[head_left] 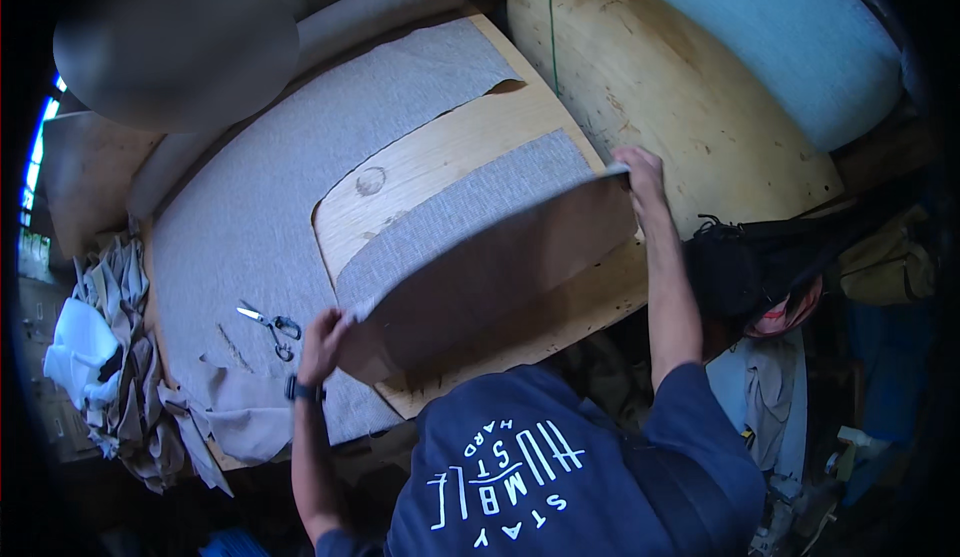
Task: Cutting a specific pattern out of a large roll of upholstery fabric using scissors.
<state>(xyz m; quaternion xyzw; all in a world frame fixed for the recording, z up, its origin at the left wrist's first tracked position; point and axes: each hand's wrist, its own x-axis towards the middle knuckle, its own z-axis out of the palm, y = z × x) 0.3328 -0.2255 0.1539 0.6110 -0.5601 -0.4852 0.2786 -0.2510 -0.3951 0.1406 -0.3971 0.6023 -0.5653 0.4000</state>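
A grey woven fabric piece (455, 202) is lifted at its near edge, its brownish underside (510, 262) facing me. My left hand (325, 344) pinches its left corner, a dark watch on the wrist. Its right corner is gripped by my right hand (643, 175), that arm stretched farther out. The piece's far part rests on the wooden tabletop (430, 147). Beyond and to the left lies a larger grey fabric sheet (270, 207), with a cut-out edge around the bare wood. Dark-handled scissors (272, 331) lie spread on that sheet, left of my left hand.
A fabric roll (380, 9) lies along the far edge. Crumpled cloth scraps (125, 337) and a white cloth (82, 347) hang at the left. To the right stand a pale board (690, 107), a light blue sheet (790, 37) and dark bags (740, 267). A green cord (551, 27) hangs down.
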